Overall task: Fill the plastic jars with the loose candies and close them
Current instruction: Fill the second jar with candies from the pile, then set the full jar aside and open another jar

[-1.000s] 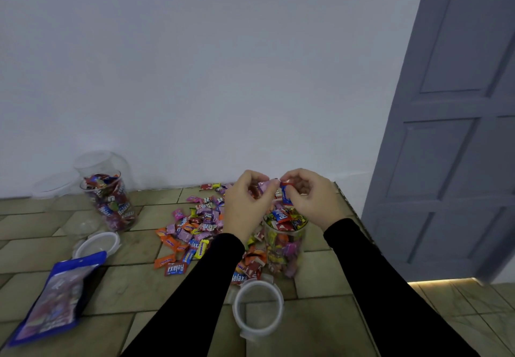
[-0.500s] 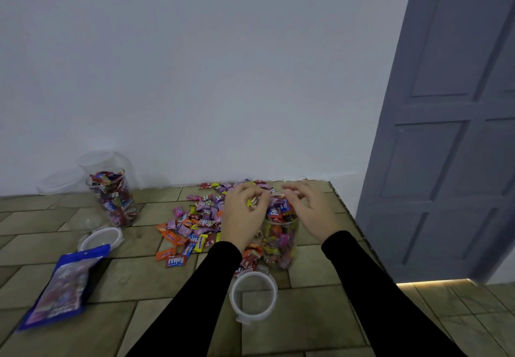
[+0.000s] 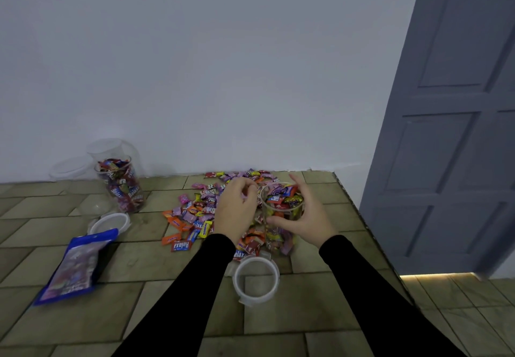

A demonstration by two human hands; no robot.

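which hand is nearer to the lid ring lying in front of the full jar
Right, narrowly. The right hand grips the full jar just beyond the lid ring; the left hand is over the loose candies, farther back and left.

The person is wearing a plain black long-sleeved top, and both sleeves are running snug down the forearms and ending in close-fitting cuffs at the wrists. The fabric is looking smooth and matte, showing no print, logo or stripe. The left hand point(image 3: 235, 212) and right hand point(image 3: 309, 218) are showing bare, wearing no gloves, rings or watch.
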